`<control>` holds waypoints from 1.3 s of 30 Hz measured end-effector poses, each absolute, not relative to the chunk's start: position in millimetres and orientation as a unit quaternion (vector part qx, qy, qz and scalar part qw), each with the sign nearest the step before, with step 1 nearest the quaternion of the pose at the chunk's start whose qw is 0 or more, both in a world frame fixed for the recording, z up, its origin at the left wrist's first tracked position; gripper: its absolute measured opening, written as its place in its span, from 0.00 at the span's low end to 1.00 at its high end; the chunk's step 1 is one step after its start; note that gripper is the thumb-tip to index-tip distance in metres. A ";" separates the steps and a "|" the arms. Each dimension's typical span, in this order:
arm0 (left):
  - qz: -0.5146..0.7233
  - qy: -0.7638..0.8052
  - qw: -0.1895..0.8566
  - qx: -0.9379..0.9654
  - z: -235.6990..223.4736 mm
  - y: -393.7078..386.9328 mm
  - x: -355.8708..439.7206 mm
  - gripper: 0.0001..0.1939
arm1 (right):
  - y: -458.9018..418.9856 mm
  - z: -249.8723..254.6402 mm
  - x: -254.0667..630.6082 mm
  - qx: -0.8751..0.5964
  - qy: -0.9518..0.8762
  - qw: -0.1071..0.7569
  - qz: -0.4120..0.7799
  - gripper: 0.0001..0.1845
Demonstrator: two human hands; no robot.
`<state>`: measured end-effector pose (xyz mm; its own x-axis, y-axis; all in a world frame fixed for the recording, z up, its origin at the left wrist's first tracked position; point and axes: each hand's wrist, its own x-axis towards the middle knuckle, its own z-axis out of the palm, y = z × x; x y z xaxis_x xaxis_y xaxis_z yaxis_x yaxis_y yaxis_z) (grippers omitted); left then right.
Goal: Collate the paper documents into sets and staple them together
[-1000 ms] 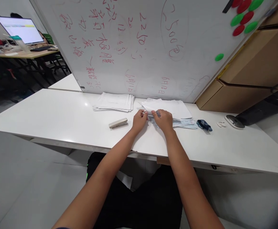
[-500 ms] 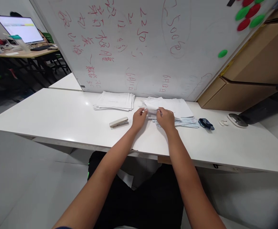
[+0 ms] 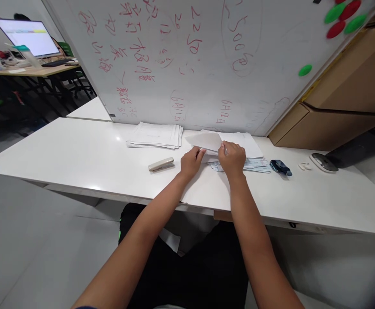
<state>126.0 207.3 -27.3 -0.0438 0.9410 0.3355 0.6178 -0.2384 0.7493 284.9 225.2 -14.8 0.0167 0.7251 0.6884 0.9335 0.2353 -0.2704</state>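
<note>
Between my two hands is a white sheet of paper (image 3: 205, 139), raised and tilted above the desk. My left hand (image 3: 191, 163) is closed on its near left edge, thumb on the paper. My right hand (image 3: 233, 158) pinches its right end. Whether it is one sheet or several I cannot tell. Behind and right of it lies a pile of white papers (image 3: 250, 146). Bluish printed slips (image 3: 258, 165) stick out under that pile, beside my right hand. A beige stapler (image 3: 161, 164) rests on the desk left of my left hand.
A stack of white papers (image 3: 155, 135) lies at the back left of the white desk (image 3: 61, 159). A whiteboard (image 3: 203, 86) rises along the back. To the right are a dark blue object (image 3: 280, 167), small white earbuds (image 3: 304, 166), a mouse (image 3: 323, 162) and cardboard boxes (image 3: 322, 128).
The paper in my hands has come up and now shows a broad flat face. My right hand has shifted slightly right, and both hands remain closed on the paper.
</note>
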 end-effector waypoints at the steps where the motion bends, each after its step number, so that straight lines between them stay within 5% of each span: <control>1: 0.423 0.586 0.194 0.663 -27.4 207.4 126.0 0.14 | 225.3 -15.1 285.7 -0.596 -0.697 0.374 -0.138 0.16; 15: 0.597 0.482 0.426 0.479 -25.2 213.1 127.0 0.16 | 219.2 -17.0 270.4 -0.563 -0.755 0.329 -0.066 0.13; 20: 0.597 0.478 0.495 0.413 -25.1 218.8 124.7 0.09 | 216.6 -18.7 266.6 -0.519 -0.801 0.291 -0.065 0.18; 24: 0.594 0.471 0.558 0.338 -21.1 219.0 123.6 0.20 | 215.4 -18.9 264.3 -0.505 -0.808 0.290 -0.087 0.18; 30: 0.509 0.397 0.702 0.300 -15.3 219.6 119.6 0.04 | 214.4 -17.8 258.7 -0.510 -0.797 0.292 -0.140 0.14; 39: 0.484 0.298 0.788 0.237 -14.8 221.7 116.7 0.19 | 206.3 -18.3 250.8 -0.462 -0.824 0.306 -0.117 0.11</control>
